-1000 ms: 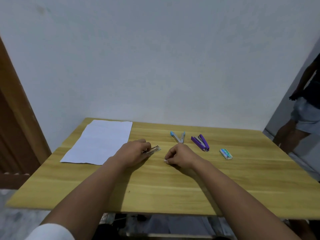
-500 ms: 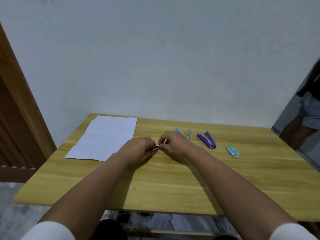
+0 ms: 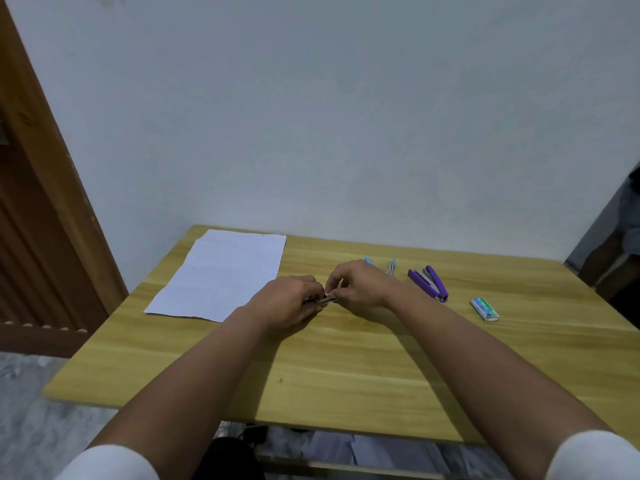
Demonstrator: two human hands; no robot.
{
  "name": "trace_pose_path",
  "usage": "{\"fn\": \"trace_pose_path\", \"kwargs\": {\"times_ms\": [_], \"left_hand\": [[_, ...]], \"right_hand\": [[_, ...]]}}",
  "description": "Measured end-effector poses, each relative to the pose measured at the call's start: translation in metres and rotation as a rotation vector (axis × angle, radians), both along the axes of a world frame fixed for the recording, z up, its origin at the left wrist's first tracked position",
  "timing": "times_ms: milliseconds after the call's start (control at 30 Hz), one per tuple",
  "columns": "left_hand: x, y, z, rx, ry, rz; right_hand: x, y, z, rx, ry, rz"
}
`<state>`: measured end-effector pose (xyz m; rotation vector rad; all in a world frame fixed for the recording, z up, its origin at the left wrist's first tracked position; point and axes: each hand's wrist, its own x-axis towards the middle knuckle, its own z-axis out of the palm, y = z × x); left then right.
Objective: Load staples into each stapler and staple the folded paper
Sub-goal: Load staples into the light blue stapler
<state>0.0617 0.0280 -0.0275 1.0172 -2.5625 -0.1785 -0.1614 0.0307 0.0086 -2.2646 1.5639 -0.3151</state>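
My left hand (image 3: pixel 289 299) grips a small dark stapler (image 3: pixel 323 301) low over the wooden table (image 3: pixel 346 368), near its middle. My right hand (image 3: pixel 360 284) meets it from the right, fingertips pinched at the stapler's front end; whether it holds staples I cannot tell. A white sheet of paper (image 3: pixel 221 273) lies flat at the back left. Behind my right hand lies a light blue stapler (image 3: pixel 389 265), opened and partly hidden. A purple stapler (image 3: pixel 429 282) lies opened to its right. A green staple box (image 3: pixel 484 308) rests further right.
The table stands against a plain white wall. A brown wooden door frame (image 3: pixel 45 188) rises at the left. Another person's legs (image 3: pixel 616 258) show at the far right edge, beyond the table's corner.
My right hand moved left from the table top to the front of the stapler held in my left hand. The camera view shifted slightly.
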Motion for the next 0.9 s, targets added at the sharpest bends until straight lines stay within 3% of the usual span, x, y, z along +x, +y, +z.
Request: {"fn": "trace_pose_path", "kwargs": {"times_ms": [500, 700, 900], "left_hand": [[0.001, -0.002, -0.002, -0.001, 0.008, -0.005], [-0.001, -0.002, -0.001, 0.021, -0.012, 0.005], [-0.002, 0.008, -0.003, -0.019, -0.099, 0.032]], "right_hand": [[0.002, 0.001, -0.003, -0.019, -0.051, -0.029], [0.0, 0.027, -0.027, -0.235, -0.025, -0.04], [0.002, 0.039, -0.059, -0.535, 0.048, -0.24]]}}
